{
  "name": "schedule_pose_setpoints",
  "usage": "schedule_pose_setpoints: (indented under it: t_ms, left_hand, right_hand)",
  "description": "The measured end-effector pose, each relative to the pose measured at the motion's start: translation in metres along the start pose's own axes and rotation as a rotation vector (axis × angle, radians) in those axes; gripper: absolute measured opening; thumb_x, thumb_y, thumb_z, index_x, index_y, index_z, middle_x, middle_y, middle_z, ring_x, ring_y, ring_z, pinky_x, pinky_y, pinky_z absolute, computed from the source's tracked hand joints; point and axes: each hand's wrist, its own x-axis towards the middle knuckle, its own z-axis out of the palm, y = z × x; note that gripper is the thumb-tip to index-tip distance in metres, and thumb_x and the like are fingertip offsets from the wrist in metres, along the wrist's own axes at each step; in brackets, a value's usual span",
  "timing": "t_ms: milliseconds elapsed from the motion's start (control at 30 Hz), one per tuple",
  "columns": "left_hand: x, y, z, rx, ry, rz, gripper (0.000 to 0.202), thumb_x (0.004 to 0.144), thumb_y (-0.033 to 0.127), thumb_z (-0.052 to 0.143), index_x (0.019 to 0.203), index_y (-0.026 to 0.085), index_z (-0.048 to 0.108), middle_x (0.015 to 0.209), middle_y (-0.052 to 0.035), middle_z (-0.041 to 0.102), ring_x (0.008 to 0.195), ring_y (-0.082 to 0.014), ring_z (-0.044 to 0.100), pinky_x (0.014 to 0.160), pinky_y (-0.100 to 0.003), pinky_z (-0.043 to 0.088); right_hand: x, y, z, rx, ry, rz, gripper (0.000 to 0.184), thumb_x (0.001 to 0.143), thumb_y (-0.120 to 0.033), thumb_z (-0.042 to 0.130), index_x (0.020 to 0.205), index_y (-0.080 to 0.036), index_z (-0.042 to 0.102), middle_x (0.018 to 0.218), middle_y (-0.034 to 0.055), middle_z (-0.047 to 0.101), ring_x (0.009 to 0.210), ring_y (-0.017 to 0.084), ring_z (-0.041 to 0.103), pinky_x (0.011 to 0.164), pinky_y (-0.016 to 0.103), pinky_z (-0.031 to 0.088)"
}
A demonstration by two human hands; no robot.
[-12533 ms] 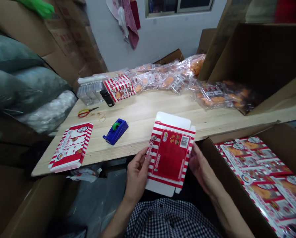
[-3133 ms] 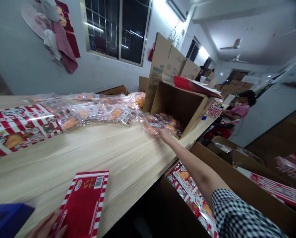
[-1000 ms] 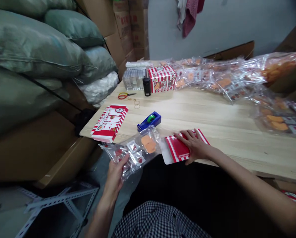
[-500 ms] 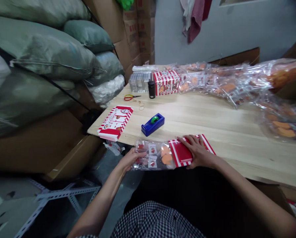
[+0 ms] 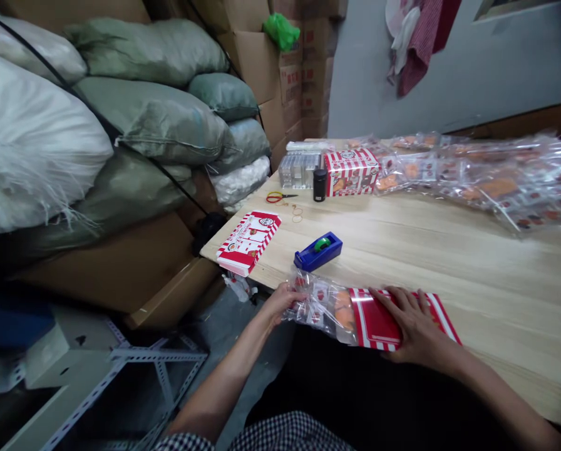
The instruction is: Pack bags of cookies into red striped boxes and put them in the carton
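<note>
Swung the clear pouch (image 5: 325, 322) out of its slant of a second ago, and now right up against the red box (image 5: 372, 318)!

Pinching the pouch's outer end in the left hand (image 5: 280, 304), just on the near side of the blue tape dispenser (image 5: 320, 252); pressing down with the right hand (image 5: 416, 329), fingers spread across the red box, to the near right of that dispenser, at the edge of the counter (image 5: 402, 238). Showing through: orange pieces (image 5: 344, 310) and small printed sachets (image 5: 319, 293); can't tell the depth inside the box, if any. Left of the dispenser, a stack of flat striped cartons (image 5: 248, 243); beyond it, scissors (image 5: 275, 197), then a black bottle (image 5: 319, 186) beside an upright striped box (image 5: 352, 172). Farther back and right of it, heaped clear bags (image 5: 491, 186).
</note>
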Motion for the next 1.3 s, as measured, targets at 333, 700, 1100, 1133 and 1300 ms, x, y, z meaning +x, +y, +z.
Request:
schedule_pose_setpoints:
  t_ms: [333, 700, 1100, 1133, 1300]
  left_hand:
    - [-0.003, 0.009, 0.003, 0.019, 0.004, 0.075, 0.051, 0.059, 0.024, 0.086, 0.104, 0.013, 0.067, 0.084, -0.0043, 0.074, 0.067, -0.0167, 0.068, 0.061, -0.027, 0.055]
    - [-0.009, -0.022, 0.057, 0.162, -0.053, 0.168, 0.066, 0.069, 0.038, 0.083, 0.123, 0.016, 0.052, 0.105, -0.0093, 0.071, 0.085, -0.0191, 0.069, 0.071, -0.028, 0.056]
    - [-0.038, 0.037, 0.067, 0.523, -0.058, 0.269, 0.071, 0.075, 0.059, 0.07, 0.128, 0.012, 0.062, 0.103, -0.0104, 0.077, 0.092, -0.0291, 0.072, 0.075, -0.036, 0.06]
    - [-0.04, 0.035, 0.071, 0.559, -0.053, 0.312, 0.069, 0.071, 0.06, 0.071, 0.123, 0.014, 0.066, 0.108, -0.0098, 0.076, 0.101, -0.0314, 0.071, 0.081, -0.037, 0.06]
    - [-0.034, 0.008, 0.078, 0.733, 0.0, 0.532, 0.058, 0.069, 0.063, 0.068, 0.12, 0.034, 0.066, 0.104, 0.0015, 0.078, 0.095, -0.0312, 0.074, 0.07, -0.035, 0.063]
  right_hand:
    - [-0.003, -0.016, -0.003, -0.037, 0.015, 0.058, 0.111, 0.06, -0.059, 0.073, 0.153, -0.016, 0.032, 0.138, 0.023, 0.044, 0.132, 0.045, 0.038, 0.114, 0.069, 0.008]
    - [-0.003, -0.033, -0.007, 0.018, 0.018, 0.117, 0.115, 0.055, -0.056, 0.078, 0.154, -0.021, 0.031, 0.14, 0.0207, 0.042, 0.135, 0.044, 0.035, 0.115, 0.067, 0.002]
    - [-0.024, -0.079, -0.036, 0.179, 0.092, 0.374, 0.127, 0.046, -0.053, 0.083, 0.156, -0.024, 0.024, 0.147, 0.0189, 0.032, 0.14, 0.045, 0.026, 0.114, 0.068, -0.009]
    - [-0.026, -0.083, -0.036, 0.206, 0.097, 0.39, 0.133, 0.042, -0.055, 0.085, 0.156, -0.026, 0.023, 0.147, 0.0191, 0.032, 0.14, 0.047, 0.024, 0.112, 0.07, -0.011]
    - [-0.037, -0.09, -0.012, 0.297, 0.203, 0.506, 0.125, 0.049, -0.062, 0.085, 0.155, -0.034, 0.024, 0.145, 0.0188, 0.036, 0.137, 0.051, 0.031, 0.107, 0.08, -0.002]
